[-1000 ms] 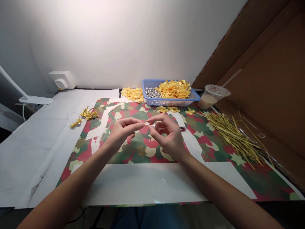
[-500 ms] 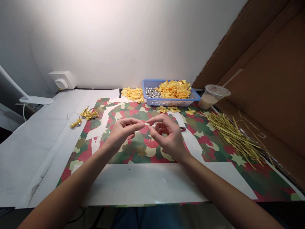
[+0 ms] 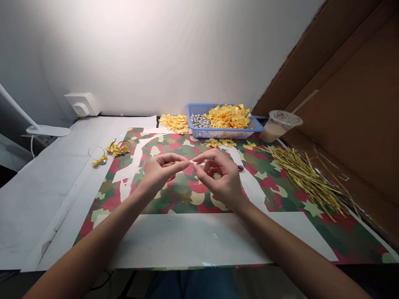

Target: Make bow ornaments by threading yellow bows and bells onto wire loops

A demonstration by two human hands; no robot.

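Observation:
My left hand (image 3: 162,171) and my right hand (image 3: 218,176) meet fingertip to fingertip above the camouflage-patterned paper (image 3: 280,195). Both pinch a tiny pale piece (image 3: 191,161) between thumb and forefinger; it is too small to name. The other fingers of each hand are curled. A small red thing (image 3: 239,168) lies on the paper just right of my right hand.
A blue basket (image 3: 224,133) at the back holds yellow bows and silver bits. More yellow bows (image 3: 174,122) lie left of it. A pile of gold twist ties (image 3: 304,176) lies at right, a lidded cup (image 3: 277,125) behind it. Finished ringed bows (image 3: 107,151) lie at left.

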